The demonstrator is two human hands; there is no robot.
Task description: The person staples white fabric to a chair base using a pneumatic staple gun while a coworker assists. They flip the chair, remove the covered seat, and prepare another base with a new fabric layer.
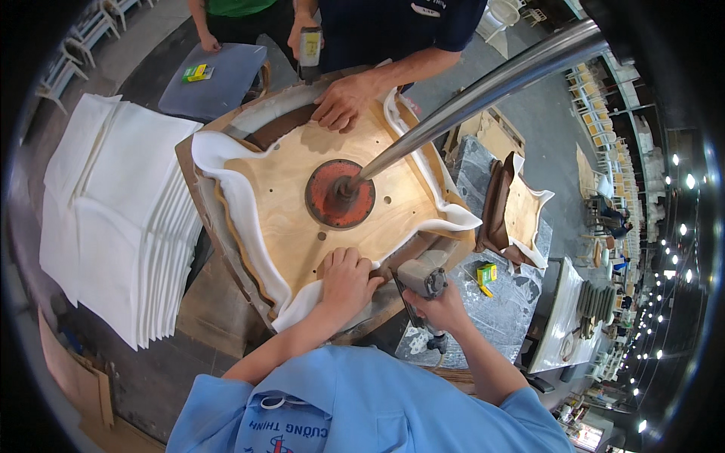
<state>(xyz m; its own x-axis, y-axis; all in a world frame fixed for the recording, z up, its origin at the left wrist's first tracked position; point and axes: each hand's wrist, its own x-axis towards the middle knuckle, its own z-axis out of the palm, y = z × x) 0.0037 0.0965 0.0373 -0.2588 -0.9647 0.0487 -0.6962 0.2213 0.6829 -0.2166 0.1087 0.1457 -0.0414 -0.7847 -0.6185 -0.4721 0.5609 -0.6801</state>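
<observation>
A square plywood seat panel [291, 226] lies in front of me, with white padding [245, 219] and a brown cover [387, 270] around its edges. My left hand [346, 281] is closed at the near edge, fingers bent down on the wood and holding the cover's fold; its fingertips are partly hidden. My right hand [442, 306] is wrapped around the handle of a grey staple gun [424, 276], its nose beside the near right edge. A red round pressure plate [340, 193] on a metal rod [468, 94] bears on the panel's middle.
Across from me a co-worker's hand [343, 102] rests on the far edge; their other holds a staple gun [310, 53]. White padding sheets [113, 219] are stacked left. To the right, a plastic-covered table [483, 325] carries brown-covered panels [521, 211] and a yellow-green box [485, 273].
</observation>
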